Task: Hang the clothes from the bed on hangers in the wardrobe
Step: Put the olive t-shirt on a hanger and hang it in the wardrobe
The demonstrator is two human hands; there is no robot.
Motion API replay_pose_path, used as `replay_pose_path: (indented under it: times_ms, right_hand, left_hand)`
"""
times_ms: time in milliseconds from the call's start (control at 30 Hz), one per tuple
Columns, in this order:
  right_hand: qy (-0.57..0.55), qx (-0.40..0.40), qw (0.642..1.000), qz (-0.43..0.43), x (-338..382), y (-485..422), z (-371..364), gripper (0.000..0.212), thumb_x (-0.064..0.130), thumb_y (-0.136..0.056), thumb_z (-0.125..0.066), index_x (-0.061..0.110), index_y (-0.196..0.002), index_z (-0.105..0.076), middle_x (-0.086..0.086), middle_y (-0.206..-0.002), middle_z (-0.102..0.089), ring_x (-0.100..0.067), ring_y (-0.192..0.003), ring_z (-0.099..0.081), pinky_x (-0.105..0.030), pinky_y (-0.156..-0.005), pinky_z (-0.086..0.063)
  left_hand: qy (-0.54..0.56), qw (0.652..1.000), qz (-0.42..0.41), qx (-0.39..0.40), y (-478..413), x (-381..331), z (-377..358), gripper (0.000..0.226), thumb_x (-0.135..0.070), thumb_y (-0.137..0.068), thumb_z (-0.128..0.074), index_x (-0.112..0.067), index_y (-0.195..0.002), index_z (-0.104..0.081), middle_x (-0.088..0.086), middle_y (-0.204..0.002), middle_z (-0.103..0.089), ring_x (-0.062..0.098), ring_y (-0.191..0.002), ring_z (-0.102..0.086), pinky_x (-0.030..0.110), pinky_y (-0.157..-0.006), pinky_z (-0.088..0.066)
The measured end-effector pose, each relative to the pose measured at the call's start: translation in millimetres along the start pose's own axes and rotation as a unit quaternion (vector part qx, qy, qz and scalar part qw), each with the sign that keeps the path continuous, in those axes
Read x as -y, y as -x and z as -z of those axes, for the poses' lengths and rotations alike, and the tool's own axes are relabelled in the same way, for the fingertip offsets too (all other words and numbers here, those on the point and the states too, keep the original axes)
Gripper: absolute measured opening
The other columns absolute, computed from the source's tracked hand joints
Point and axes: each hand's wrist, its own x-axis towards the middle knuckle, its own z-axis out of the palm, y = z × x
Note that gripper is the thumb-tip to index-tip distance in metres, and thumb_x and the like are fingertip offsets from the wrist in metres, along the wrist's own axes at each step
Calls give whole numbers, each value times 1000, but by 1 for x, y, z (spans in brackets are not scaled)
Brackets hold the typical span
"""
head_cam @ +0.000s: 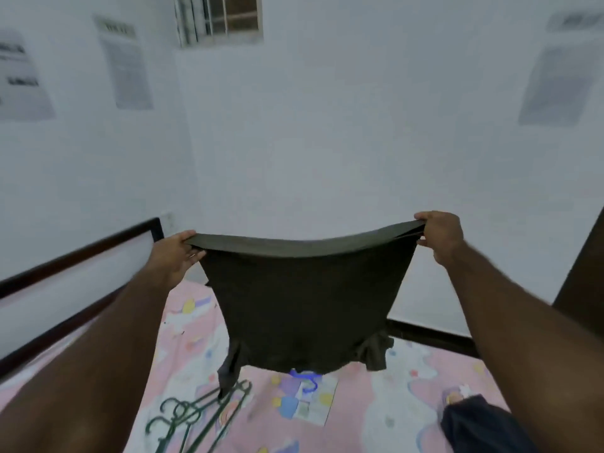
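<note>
A: Logging the grip. What are the hands doing?
B: Both are holding the dark shirt up over the bed, pulling one edge taut between them. The left hand is pinching the corner at 9 o'clock, fingers curled round the edge; the right hand is pinching the corner at 3 o'clock likewise.
A: Which way up is it hanging?
B: The short sleeves are dangling at 5 and 7 o'clock, so I am reading the gripped edge as the hem. Upside down, by my judgement.
A: And the hangers?
B: The green hangers are lying on the bed at 7 o'clock from the shirt, one sleeve tip hanging just above them. A blue hanger is peeking out at 6 o'clock, mostly hidden behind the cloth. Another dark garment is lying at 4 o'clock.
A: What is the step asking for?
B: Judgement only. The neck is needing to come uppermost, so I would be turning the shirt over before reaching down. The green hooks are looking tangled; lifting one may be dragging the rest, so one hand should be steadying the pile. Feeding the hanger up through the hem is sparing the collar. A dark panel at 3 o'clock may be the wardrobe; I cannot tell
</note>
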Motion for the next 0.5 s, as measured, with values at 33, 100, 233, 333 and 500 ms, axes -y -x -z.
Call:
replay_pose_path:
  times_ms: [33,100,233,333,500]
  right_hand:
    - [3,1,1000,9,11,4,6,21,0,-94,-50,5,-96,-70,-17,-105,-62,-28,-85,-62,-31,-57,-51]
    - [3,-10,1000,20,28,7,19,20,0,-94,-50,4,-102,-68,-17,-100,-61,-22,-69,-61,-29,-51,-52]
    - [16,-28,998,45,41,3,34,29,-1,-95,-44,4,-110,-68,-16,-107,-62,-21,-62,-59,-30,-49,-46]
    - [36,-31,998,45,39,4,40,34,-2,-94,-42,5,-117,-66,-13,-110,-62,-21,-62,-59,-30,-51,-43]
    - [102,11,994,35,48,4,47,36,-2,-95,-37,7,-115,-66,-11,-104,-61,-22,-62,-61,-27,-52,-39]
  left_hand:
    - [3,1000,-7,-2,3,-10,-2,33,0,-102,-28,-3,-121,-56,18,-120,-56,27,-106,-58,35,-93,-49]
    - [-10,1000,-22,4,6,-30,-7,37,-1,-102,-22,-1,-126,-51,24,-131,-52,31,-111,-55,37,-100,-46]
    - [-84,994,-56,30,17,-53,-18,38,6,-100,-28,10,-135,-43,20,-104,-59,36,-122,-51,43,-105,-43]
    - [-133,986,-98,4,15,-63,-21,40,11,-95,-41,10,-134,-46,5,-86,-56,40,-124,-53,45,-101,-49]
    - [-68,988,-135,12,7,-61,-21,40,17,-96,-30,16,-136,-39,39,-114,-51,39,-111,-60,45,-109,-38]
